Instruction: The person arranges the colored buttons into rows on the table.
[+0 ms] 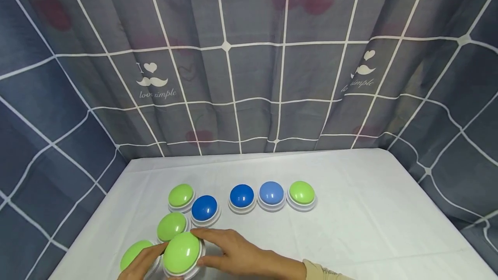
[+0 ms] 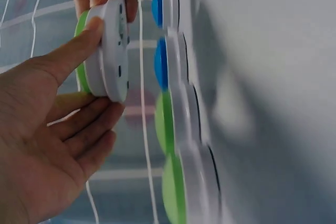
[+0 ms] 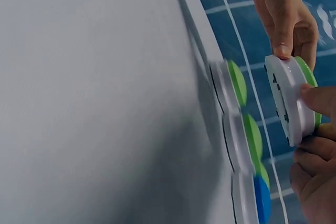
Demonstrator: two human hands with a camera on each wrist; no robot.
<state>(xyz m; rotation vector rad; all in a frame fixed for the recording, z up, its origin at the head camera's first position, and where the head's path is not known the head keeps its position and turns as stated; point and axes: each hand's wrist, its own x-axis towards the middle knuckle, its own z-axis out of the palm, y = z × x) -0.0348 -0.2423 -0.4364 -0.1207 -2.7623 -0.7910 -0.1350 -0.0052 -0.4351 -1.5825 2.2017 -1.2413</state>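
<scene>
Both hands hold a green-topped push button (image 1: 181, 253) with a white base, raised off the table at its front left. My left hand (image 1: 142, 265) grips it from the left, thumb on the white rim in the left wrist view. From the right, my right hand (image 1: 237, 252) pinches the rim between thumb and fingers. The base's underside (image 2: 122, 51), with small dark spots, faces sideways in both wrist views. Just behind the held button stand a green button (image 1: 171, 226) and a blue button (image 1: 204, 208). Another green button (image 1: 135, 253) is partly hidden by my left hand.
Further back on the white-covered table (image 1: 369, 219) stand a green button (image 1: 180, 195) at left, then a dark blue button (image 1: 242, 195), a lighter blue button (image 1: 271, 192) and a green button (image 1: 301, 192) in a row. A grey checked curtain (image 1: 253, 72) surrounds the back and sides.
</scene>
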